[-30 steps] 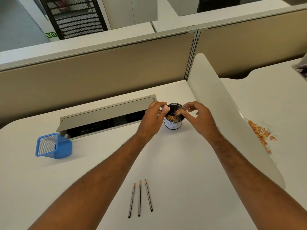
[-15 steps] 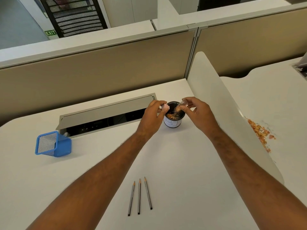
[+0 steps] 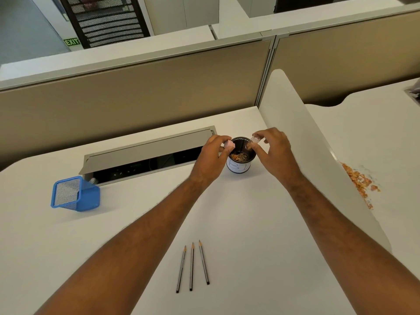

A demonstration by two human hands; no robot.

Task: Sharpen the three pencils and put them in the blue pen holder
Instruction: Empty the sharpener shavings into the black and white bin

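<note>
Head view: your pencils (image 3: 192, 266) lie sharpened, holder (image 3: 75, 194) empty; left hand (image 3: 212, 155) pinches pink sharpener (image 3: 229, 144), right hand (image 3: 273, 147) its clear cap (image 3: 256, 139).

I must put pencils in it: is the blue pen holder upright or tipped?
Tipped. The blue pen holder lies on its side on the desk, mesh opening facing the camera.

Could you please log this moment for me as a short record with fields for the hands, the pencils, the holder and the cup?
left hand: pinches a pink sharpener part at the cup's rim
right hand: holds a clear piece over the cup
cup: dark, white label, shavings inside
pencils: three, side by side on the desk, points away from the person
blue pen holder: tipped on its side, no pencils in it
stray shavings: on the next desk, beyond the divider
</note>
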